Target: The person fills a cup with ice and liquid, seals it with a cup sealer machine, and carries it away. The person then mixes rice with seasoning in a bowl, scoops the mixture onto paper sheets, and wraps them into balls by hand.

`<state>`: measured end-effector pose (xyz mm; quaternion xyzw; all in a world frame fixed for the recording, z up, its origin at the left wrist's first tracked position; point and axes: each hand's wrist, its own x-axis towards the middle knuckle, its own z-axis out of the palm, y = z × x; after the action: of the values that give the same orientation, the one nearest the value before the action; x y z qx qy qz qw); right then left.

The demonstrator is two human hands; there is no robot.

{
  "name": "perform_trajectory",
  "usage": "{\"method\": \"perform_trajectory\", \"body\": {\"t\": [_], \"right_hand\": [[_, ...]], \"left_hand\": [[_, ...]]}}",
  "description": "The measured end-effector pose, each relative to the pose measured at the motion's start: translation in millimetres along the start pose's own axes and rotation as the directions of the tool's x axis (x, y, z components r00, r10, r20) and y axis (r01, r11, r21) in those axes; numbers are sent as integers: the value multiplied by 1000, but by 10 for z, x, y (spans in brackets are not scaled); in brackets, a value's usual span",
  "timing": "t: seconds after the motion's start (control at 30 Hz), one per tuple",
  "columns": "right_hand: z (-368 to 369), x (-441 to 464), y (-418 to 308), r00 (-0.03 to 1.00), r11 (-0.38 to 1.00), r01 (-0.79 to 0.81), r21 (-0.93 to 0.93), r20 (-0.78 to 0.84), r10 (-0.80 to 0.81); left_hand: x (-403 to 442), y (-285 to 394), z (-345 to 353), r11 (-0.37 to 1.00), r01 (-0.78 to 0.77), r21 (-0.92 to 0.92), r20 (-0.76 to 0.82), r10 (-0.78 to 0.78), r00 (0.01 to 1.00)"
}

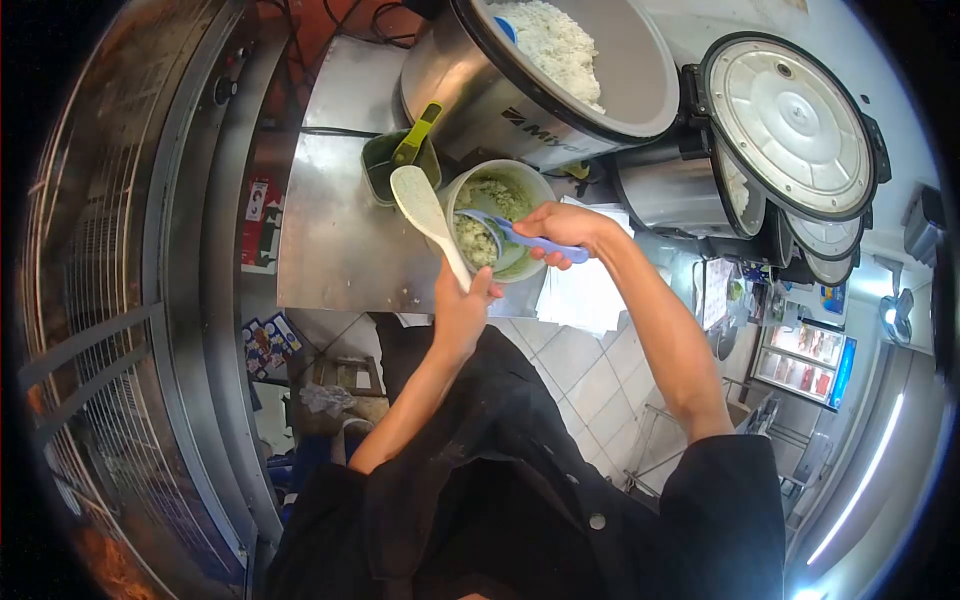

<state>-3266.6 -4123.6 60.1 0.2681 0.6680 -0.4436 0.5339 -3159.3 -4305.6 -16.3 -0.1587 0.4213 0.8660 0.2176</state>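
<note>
My left hand (pixel 464 308) is closed around the handle of a white rice paddle (pixel 420 200), whose blade points up and away. It is right at the near side of a round, pale container (pixel 541 186) that has greenish-white rice inside. My right hand (pixel 562 232) grips a lavender-blue scoop (pixel 535 240). The scoop's bowl end is inside the container, and greenish rice (pixel 475 240) shows in and around it. Whether my left fingers also touch the container wall, I cannot tell.
A large rice cooker (pixel 470 90) holding white rice (pixel 550 50) stands behind the container. To the left is a dark tub (pixel 380 165) with a yellow-green handled utensil (pixel 418 135). White papers (pixel 585 285) lie on the steel table (pixel 320 240). Another cooker (pixel 670 190) has its lid (pixel 790 120) raised.
</note>
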Motion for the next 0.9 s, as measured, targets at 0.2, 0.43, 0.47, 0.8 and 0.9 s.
{"method": "perform_trajectory", "body": {"t": [0.2, 0.43, 0.47, 0.8, 0.9], "right_hand": [[-316, -309, 142, 996, 990, 58, 128, 66, -66], [-404, -368, 598, 968, 883, 209, 421, 39, -248], [-372, -379, 628, 962, 859, 224, 460, 38, -272], [-153, -403, 862, 906, 638, 276, 719, 27, -422], [-132, -342, 931, 894, 604, 242, 759, 68, -443]], "left_hand": [[-196, 392, -444, 838, -142, 526, -40, 192, 981], [-586, 794, -247, 819, -215, 532, 60, 217, 974], [-618, 828, -167, 847, -193, 495, 60, 188, 980], [-577, 643, 530, 999, -22, 24, -59, 23, 998], [-451, 432, 517, 995, 26, 99, -34, -23, 999]]}}
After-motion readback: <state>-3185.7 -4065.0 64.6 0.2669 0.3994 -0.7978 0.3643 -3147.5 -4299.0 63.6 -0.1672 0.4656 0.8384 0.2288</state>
